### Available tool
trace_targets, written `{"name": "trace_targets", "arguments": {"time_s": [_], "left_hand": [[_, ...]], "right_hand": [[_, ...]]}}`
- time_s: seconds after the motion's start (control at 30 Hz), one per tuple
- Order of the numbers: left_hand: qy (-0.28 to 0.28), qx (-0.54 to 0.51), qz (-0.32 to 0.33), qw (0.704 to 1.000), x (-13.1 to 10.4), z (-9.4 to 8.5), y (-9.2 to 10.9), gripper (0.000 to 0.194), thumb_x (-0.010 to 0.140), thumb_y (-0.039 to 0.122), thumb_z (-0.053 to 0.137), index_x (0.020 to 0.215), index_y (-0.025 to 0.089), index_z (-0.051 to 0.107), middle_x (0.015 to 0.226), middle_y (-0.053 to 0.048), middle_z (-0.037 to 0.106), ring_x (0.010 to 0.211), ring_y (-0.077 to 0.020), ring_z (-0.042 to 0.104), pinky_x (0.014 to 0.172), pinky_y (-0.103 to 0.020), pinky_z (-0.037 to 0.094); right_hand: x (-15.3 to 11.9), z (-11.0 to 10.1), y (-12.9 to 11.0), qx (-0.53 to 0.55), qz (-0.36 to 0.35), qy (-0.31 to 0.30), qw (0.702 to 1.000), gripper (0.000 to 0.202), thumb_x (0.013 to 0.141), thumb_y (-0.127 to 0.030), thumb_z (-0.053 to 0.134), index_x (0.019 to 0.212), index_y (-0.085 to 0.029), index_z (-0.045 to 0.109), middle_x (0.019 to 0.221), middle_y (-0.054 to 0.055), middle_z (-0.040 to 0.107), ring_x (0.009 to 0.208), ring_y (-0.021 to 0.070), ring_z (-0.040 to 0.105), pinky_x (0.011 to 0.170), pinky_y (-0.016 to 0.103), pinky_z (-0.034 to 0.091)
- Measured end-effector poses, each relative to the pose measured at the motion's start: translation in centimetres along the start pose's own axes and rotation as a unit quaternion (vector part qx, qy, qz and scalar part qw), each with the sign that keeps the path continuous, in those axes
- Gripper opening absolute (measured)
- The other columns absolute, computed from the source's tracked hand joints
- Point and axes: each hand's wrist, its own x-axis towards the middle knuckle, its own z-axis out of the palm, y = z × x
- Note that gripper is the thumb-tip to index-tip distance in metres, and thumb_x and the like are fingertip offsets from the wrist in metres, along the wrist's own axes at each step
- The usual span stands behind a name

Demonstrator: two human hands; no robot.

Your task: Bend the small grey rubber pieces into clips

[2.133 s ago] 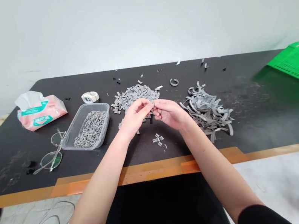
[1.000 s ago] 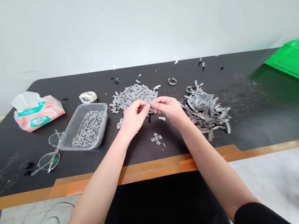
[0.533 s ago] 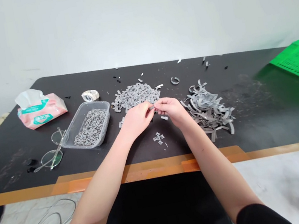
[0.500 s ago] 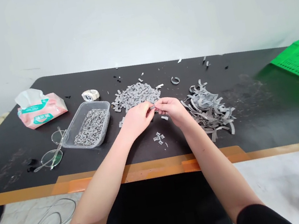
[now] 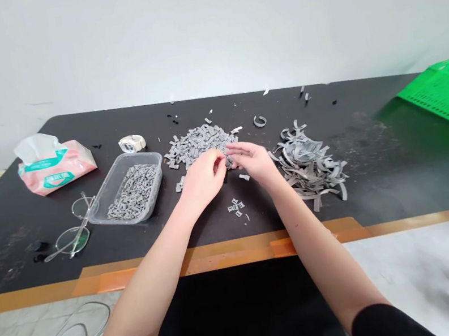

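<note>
My left hand (image 5: 205,178) is closed in a pinch at the near edge of a heap of small grey rubbery-looking pieces (image 5: 198,139); what its fingertips hold, if anything, is hidden. Just to its right, my right hand (image 5: 255,164) has its fingers apart, over the heap's right edge, with nothing visible in it. Below the hands lie several small grey pieces with slots (image 5: 236,207). One loose grey piece (image 5: 244,177) rests beneath the right hand. A clear plastic tub (image 5: 94,217), partly filled with small grey parts, stands to the left.
Curled grey strips (image 5: 309,162) are piled on the right. Left of the tub lie eyeglasses (image 5: 73,239) and a tissue pack (image 5: 56,167). A white watch (image 5: 132,144) sits behind the tub. At the far right is a green perforated basket (image 5: 448,90). Orange tape (image 5: 230,254) lines the table edge.
My hands, which met at the fingertips around a small grey piece, have moved slightly apart. The right hand's fingers have opened; the left stays pinched. The view has shifted slightly.
</note>
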Motion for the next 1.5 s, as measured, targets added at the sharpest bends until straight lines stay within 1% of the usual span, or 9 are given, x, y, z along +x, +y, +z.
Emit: {"name": "trace_targets", "arguments": {"time_s": [0.1, 0.2, 0.27, 0.4, 0.57, 0.77, 1.1, 1.27, 1.5], "left_hand": [[-0.152, -0.010, 0.038, 0.988, -0.3, -0.3, -0.1, 0.017, 0.091, 0.026, 0.056, 0.099, 0.021, 0.070, 0.097, -0.003, 0.073, 0.083, -0.0183, 0.066, 0.074, -0.028, 0.050], [-0.271, 0.003, 0.059, 0.961, -0.7, -0.2, -0.4, 0.019, 0.081, 0.021, 0.066, 0.098, 0.022, 0.074, 0.101, -0.002, 0.072, 0.083, -0.0169, 0.068, 0.070, -0.024, 0.049], [-0.294, 0.023, 0.057, 0.954, -0.8, 0.1, -0.5, 0.023, 0.081, 0.020, 0.065, 0.103, 0.022, 0.073, 0.109, -0.003, 0.070, 0.086, -0.0178, 0.067, 0.070, -0.025, 0.048], [-0.299, 0.059, 0.045, 0.951, -0.7, 0.4, -0.3, 0.014, 0.083, 0.019, 0.059, 0.091, 0.021, 0.071, 0.103, -0.005, 0.069, 0.081, -0.0190, 0.063, 0.067, -0.027, 0.045], [-0.297, 0.070, 0.040, 0.951, -0.5, 0.2, -0.1, 0.017, 0.084, 0.012, 0.053, 0.081, 0.020, 0.068, 0.094, -0.004, 0.071, 0.078, -0.0188, 0.063, 0.065, -0.027, 0.045], [-0.257, 0.082, 0.035, 0.962, -0.6, 0.1, -0.1, 0.019, 0.087, 0.012, 0.050, 0.084, 0.019, 0.067, 0.093, -0.007, 0.072, 0.076, -0.0206, 0.063, 0.065, -0.030, 0.044], [-0.199, 0.018, 0.029, 0.979, -0.4, 1.0, -0.7, 0.017, 0.084, 0.011, 0.057, 0.090, 0.020, 0.070, 0.092, -0.006, 0.075, 0.079, -0.0235, 0.067, 0.072, -0.033, 0.048], [-0.067, -0.098, 0.001, 0.993, 0.3, 1.0, -1.1, 0.022, 0.089, 0.013, 0.051, 0.094, 0.018, 0.072, 0.108, -0.009, 0.074, 0.105, -0.0253, 0.066, 0.100, -0.039, 0.048], [0.061, -0.324, -0.081, 0.941, 1.2, 0.6, -1.8, 0.016, 0.085, 0.028, 0.064, 0.095, 0.016, 0.066, 0.082, -0.004, 0.073, 0.079, -0.0177, 0.070, 0.079, -0.033, 0.055]], "right_hand": [[0.8, -2.0, 0.6, -0.069, -0.007, 0.090, 0.994, 0.023, 0.080, -0.019, 0.060, 0.098, -0.017, 0.075, 0.098, 0.008, 0.076, 0.081, 0.0196, 0.069, 0.087, 0.038, 0.054], [1.4, -3.4, 1.7, -0.145, 0.016, 0.114, 0.983, 0.012, 0.072, -0.011, 0.071, 0.082, -0.018, 0.074, 0.085, 0.006, 0.074, 0.090, 0.0251, 0.069, 0.096, 0.043, 0.049], [1.5, -3.5, 2.5, -0.184, 0.037, 0.102, 0.977, 0.012, 0.070, -0.010, 0.079, 0.077, -0.017, 0.071, 0.082, 0.004, 0.072, 0.090, 0.0244, 0.068, 0.098, 0.045, 0.049], [1.4, -2.9, 3.3, -0.215, 0.058, 0.092, 0.971, 0.013, 0.090, -0.026, 0.073, 0.084, -0.016, 0.068, 0.094, 0.004, 0.072, 0.095, 0.0200, 0.067, 0.096, 0.044, 0.052], [1.4, -2.4, 2.5, -0.150, 0.039, 0.090, 0.984, 0.017, 0.095, -0.032, 0.067, 0.097, -0.015, 0.068, 0.100, 0.005, 0.070, 0.092, 0.0186, 0.066, 0.087, 0.039, 0.054], [0.9, -0.4, 1.4, -0.003, 0.066, 0.028, 0.997, 0.012, 0.084, -0.030, 0.065, 0.086, -0.018, 0.066, 0.060, -0.004, 0.054, 0.057, 0.0133, 0.052, 0.060, 0.029, 0.048], [-0.5, 0.1, -0.1, 0.119, 0.054, -0.037, 0.991, 0.039, 0.066, -0.050, 0.083, 0.067, -0.021, 0.057, 0.060, -0.003, 0.054, 0.056, 0.0115, 0.049, 0.055, 0.027, 0.042], [-0.9, 0.0, -1.0, 0.159, 0.031, -0.040, 0.986, 0.037, 0.063, -0.047, 0.083, 0.082, -0.019, 0.067, 0.064, -0.003, 0.060, 0.056, 0.0103, 0.050, 0.058, 0.027, 0.042], [-1.5, 0.5, -1.7, 0.168, 0.023, -0.084, 0.982, 0.024, 0.067, -0.036, 0.081, 0.077, -0.019, 0.068, 0.061, -0.004, 0.060, 0.058, 0.0107, 0.050, 0.060, 0.027, 0.040]]}}
